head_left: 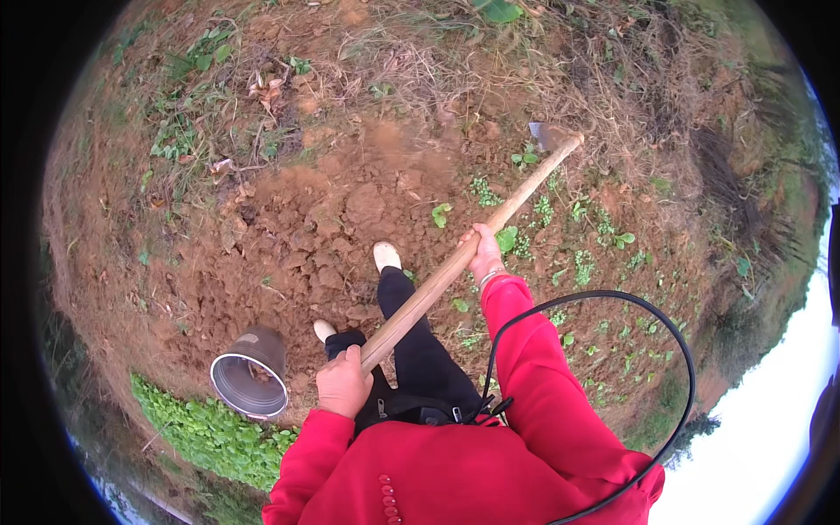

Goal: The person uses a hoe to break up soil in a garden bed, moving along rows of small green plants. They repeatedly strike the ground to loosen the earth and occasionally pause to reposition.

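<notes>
A hoe [455, 264] with a long wooden handle slants across in front of me, from my waist up to the far right. My left hand [343, 382] is wrapped round the near end of the handle. Farther along, my right hand [484, 252] grips the handle around its middle. The metal hoe blade [549, 136] is at the far end, over the ground beside dry grass; whether it touches the soil I cannot tell. Loose, clumpy brown soil [306, 254] spreads ahead of my feet and to the left.
A metal bucket [250, 374] stands tilted on the soil at my left, something brownish inside. Behind it grows a dense green leafy bed [210, 430]. Small seedlings [584, 265] dot the ground at right. Dry grass [411, 70] lies beyond. A black cable [604, 296] loops by my right arm.
</notes>
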Demonstrator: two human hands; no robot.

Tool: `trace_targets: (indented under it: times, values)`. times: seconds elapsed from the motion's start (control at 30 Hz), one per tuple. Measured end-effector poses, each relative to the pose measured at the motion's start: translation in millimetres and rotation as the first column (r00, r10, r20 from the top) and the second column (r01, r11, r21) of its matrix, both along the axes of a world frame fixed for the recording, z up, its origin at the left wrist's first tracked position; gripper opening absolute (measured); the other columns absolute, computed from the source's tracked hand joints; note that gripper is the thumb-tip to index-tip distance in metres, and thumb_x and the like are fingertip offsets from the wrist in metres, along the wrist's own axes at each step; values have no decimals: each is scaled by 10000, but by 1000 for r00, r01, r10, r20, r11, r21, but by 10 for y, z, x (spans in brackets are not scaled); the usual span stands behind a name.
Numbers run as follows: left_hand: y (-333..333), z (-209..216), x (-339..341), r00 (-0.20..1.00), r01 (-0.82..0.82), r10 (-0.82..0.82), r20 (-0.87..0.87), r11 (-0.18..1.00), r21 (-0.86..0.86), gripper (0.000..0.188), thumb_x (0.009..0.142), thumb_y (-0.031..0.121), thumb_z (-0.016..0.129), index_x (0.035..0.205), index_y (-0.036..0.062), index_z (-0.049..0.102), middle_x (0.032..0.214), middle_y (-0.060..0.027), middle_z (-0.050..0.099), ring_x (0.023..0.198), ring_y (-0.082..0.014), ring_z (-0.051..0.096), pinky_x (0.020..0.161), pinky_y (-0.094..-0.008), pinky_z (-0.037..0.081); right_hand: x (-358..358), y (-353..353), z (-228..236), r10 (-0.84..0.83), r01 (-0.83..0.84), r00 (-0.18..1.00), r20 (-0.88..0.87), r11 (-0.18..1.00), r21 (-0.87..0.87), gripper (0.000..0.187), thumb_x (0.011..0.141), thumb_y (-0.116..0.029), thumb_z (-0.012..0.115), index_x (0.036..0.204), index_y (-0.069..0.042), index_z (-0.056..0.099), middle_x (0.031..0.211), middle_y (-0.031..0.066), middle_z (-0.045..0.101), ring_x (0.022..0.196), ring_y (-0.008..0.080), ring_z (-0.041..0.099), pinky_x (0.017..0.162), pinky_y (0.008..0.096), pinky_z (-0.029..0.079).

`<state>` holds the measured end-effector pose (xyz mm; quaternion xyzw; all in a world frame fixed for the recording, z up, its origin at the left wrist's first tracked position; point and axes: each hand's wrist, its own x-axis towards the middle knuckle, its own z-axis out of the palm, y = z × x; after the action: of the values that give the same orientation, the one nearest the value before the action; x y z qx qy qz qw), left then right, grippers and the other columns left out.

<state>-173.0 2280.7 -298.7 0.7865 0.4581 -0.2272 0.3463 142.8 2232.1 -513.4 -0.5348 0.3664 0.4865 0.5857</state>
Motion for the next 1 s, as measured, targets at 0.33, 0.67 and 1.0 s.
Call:
trace_targets:
  times: [0.33, 0.67, 1.0]
  values:
    - [-246, 142, -496, 997, 57, -55, -60, 998, 23, 409, 629, 211, 672, 953, 67, 468, 713, -143, 588, 633, -304, 601, 573, -408, 484, -522, -99, 153, 19, -18, 999, -30, 999, 48, 186, 735, -188, 607, 708, -111, 439, 611, 24, 452, 550, 178, 472, 547, 346, 443]
    - [-167, -79, -317, 999, -32, 32, 23, 999, 8, 404, 611, 171, 681, 941, 58, 478, 785, -116, 576, 647, -299, 593, 589, -387, 480, -233, 130, 80, 24, -24, 1000, -6, 998, 50, 176, 749, -191, 588, 721, -113, 433, 603, 25, 441, 530, 169, 457, 530, 330, 437]
    - [-286, 346, -684, 1000, -12, 13, -22, 999, 31, 440, 607, 177, 682, 980, 51, 487, 782, -116, 572, 652, -295, 592, 597, -386, 482, -683, -89, 244, -18, 36, 994, -110, 985, 169, 202, 723, -196, 607, 699, -120, 421, 613, 14, 438, 544, 162, 448, 553, 325, 429]
